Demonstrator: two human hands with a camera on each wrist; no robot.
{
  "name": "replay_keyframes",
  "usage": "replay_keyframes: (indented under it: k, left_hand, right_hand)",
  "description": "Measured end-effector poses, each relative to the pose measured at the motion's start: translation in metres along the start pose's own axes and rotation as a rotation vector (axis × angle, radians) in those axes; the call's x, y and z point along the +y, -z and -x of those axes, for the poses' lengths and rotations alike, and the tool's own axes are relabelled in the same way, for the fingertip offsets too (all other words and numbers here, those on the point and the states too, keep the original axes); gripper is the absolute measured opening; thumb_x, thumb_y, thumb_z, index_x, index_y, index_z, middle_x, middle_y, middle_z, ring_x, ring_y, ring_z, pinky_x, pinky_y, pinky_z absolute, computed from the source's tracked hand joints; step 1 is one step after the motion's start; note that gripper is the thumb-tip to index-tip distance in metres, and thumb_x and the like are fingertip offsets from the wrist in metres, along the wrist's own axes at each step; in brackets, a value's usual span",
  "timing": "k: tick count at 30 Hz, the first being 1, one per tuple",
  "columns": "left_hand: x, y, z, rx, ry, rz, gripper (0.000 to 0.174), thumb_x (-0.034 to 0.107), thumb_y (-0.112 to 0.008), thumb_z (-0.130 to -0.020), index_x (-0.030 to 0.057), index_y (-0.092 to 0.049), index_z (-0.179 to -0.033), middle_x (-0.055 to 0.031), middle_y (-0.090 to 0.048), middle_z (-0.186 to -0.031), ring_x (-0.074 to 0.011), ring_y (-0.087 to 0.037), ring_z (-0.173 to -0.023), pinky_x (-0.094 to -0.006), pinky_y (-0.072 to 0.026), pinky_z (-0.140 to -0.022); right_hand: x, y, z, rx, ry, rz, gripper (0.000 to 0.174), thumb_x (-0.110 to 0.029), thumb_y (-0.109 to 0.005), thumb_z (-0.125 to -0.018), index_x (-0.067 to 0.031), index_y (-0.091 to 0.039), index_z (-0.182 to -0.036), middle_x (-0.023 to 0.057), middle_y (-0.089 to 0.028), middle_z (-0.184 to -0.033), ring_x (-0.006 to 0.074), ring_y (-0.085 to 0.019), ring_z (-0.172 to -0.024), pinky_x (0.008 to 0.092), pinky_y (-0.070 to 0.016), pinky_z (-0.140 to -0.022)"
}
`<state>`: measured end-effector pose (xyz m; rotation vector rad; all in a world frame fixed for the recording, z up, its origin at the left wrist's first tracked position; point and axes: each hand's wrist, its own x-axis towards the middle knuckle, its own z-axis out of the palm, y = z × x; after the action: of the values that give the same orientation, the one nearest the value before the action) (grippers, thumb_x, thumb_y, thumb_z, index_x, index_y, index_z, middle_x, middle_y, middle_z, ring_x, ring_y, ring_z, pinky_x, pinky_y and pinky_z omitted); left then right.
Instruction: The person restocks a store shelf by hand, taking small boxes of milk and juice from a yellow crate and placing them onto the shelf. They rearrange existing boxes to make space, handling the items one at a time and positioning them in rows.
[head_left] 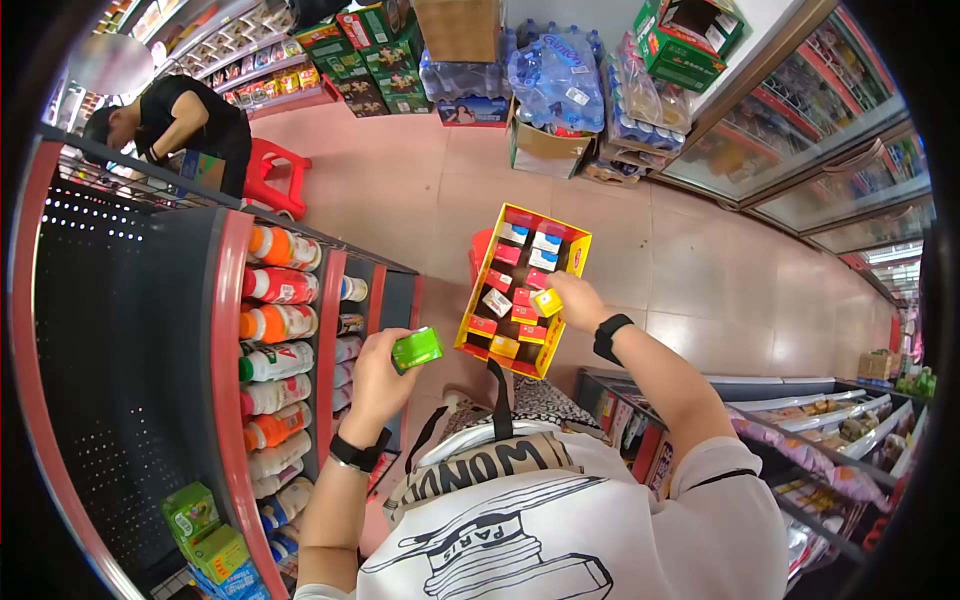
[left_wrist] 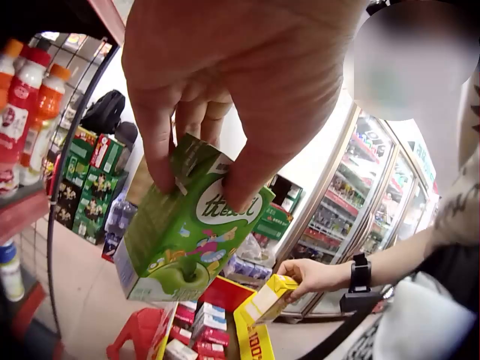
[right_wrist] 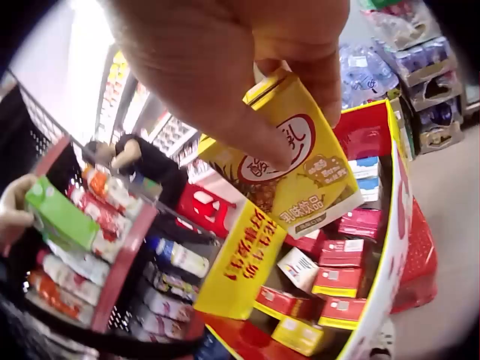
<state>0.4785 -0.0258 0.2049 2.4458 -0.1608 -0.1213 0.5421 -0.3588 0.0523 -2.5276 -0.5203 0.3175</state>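
My left hand (head_left: 378, 375) grips a small green juice carton (head_left: 417, 349) next to the shelf of bottles; up close the green carton (left_wrist: 184, 229) shows an apple picture and sits between thumb and fingers. My right hand (head_left: 578, 300) pinches a yellow drink carton (head_left: 547, 302) above the open yellow and red display box (head_left: 578, 255). The yellow carton (right_wrist: 300, 169) hangs from my fingers over rows of small red, yellow and white cartons (right_wrist: 339, 279) in the box. The box rests on a red stool (right_wrist: 416, 262).
A red-edged shelf rack (head_left: 225, 330) holds orange and white bottles (head_left: 278, 325) on my left. Another low rack (head_left: 800, 420) with packets stands at my right. Water packs (head_left: 555, 80), green cartons (head_left: 375, 55), glass-door coolers (head_left: 800, 110), and a crouching person (head_left: 180, 125) beside a red stool lie ahead.
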Motion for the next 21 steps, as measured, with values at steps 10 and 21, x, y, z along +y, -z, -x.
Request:
replay_keyframes:
  k: [10,21]
  left_hand:
    - [0.002,-0.05,-0.013,-0.076,0.125,0.033,0.031,0.004,-0.069,-0.068,0.0033,-0.058,-0.097,-0.0148,-0.061,-0.092,-0.032,-0.058,-0.088,-0.0373,-0.047,-0.074]
    - [0.0,-0.091,-0.017,-0.162,0.21,0.14,0.034,0.004,-0.068,-0.067,0.0041,-0.057,-0.099,-0.0165,-0.061,-0.093,-0.0357,-0.056,-0.092,-0.042,-0.0462,-0.077]
  right_hand:
    - [0.037,-0.049,-0.033,-0.437,0.384,0.384,0.015,-0.013,-0.05,-0.081,-0.0116,-0.057,-0.094,0.0081,-0.06,-0.091,0.0257,-0.058,-0.093,0.0375,-0.0459,-0.073]
    - [0.054,-0.048,-0.068,-0.6,0.466,0.24,0.019,-0.004,-0.058,-0.074,-0.0069,-0.059,-0.093,0.0127,-0.062,-0.089,0.0314,-0.06,-0.09,0.04,-0.0487,-0.077]
